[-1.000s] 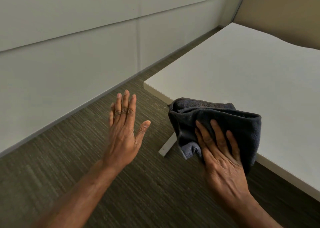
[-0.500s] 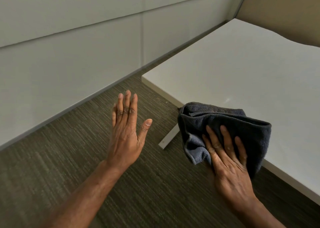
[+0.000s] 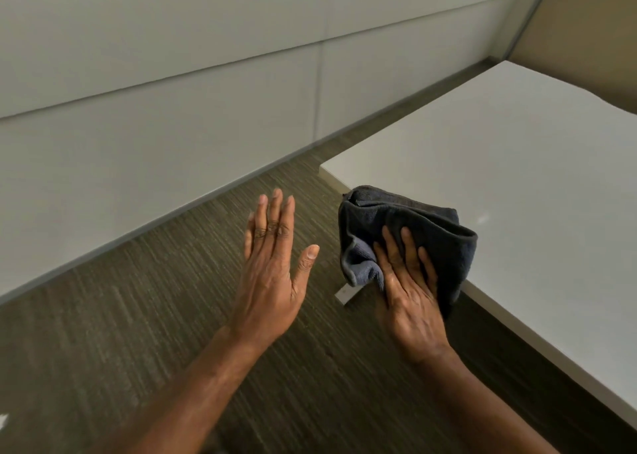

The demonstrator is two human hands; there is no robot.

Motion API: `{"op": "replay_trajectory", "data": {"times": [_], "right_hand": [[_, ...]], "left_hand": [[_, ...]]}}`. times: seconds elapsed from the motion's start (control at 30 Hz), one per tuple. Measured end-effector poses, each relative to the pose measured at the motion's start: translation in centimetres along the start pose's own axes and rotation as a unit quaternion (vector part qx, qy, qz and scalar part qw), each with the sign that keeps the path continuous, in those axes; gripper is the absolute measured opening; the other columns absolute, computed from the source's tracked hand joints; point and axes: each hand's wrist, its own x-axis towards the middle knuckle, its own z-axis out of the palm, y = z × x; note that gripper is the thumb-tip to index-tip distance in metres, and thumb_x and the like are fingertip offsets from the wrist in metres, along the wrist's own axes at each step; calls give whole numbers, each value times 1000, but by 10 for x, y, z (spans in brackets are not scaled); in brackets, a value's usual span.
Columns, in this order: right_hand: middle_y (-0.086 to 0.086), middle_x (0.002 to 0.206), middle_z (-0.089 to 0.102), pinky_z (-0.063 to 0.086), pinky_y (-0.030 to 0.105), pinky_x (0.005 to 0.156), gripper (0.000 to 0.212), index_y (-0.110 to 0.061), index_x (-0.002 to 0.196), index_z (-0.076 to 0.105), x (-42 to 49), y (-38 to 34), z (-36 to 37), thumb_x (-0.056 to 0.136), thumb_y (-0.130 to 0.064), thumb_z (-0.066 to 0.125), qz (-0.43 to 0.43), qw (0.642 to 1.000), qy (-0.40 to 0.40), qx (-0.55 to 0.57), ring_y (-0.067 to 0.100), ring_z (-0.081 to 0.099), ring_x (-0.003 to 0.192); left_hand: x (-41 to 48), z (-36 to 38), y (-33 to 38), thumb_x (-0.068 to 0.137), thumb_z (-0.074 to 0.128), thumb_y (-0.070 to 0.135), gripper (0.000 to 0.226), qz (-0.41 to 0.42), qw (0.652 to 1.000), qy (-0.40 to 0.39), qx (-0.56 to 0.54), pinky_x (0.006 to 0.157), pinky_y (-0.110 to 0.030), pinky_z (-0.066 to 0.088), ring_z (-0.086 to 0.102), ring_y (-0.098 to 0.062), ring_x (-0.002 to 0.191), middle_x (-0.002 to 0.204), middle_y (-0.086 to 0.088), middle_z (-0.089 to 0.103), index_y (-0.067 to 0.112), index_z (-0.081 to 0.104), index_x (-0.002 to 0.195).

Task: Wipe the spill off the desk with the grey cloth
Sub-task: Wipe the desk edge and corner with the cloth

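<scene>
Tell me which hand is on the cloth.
The right hand: its fingers lie flat on the grey cloth at the desk edge. The left hand is open over the carpet, touching nothing.

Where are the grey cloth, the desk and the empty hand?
grey cloth (image 3: pixel 396 208): head view, its dark folded top.
desk (image 3: pixel 517 177): head view, bare white top.
left hand (image 3: pixel 272 281): head view, back of the hand.
</scene>
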Motion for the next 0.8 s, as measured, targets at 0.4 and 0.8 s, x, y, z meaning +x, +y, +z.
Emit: {"op": "replay_trajectory", "data": {"times": [0.4, 0.8], "right_hand": [[5, 171, 5, -16, 36, 125, 66, -15, 162, 13, 70, -50, 30, 105, -31, 41, 39, 998, -17, 41, 18, -9, 158], [-6, 170, 9, 0, 40, 129, 53, -29, 160, 22, 166, -110, 26, 109, -44, 27, 95, 950, -59, 291, 0, -7, 155]], "left_hand": [[31, -15, -45, 110, 27, 51, 70, 19, 999, -36, -4, 131, -34, -2, -5, -18, 162, 176, -4, 4, 12, 12, 166], [79, -24, -100, 109, 25, 53, 71, 9, 998, -50, -31, 131, -47, 9, -4, -19, 162, 175, -3, 5, 12, 12, 166]]}}
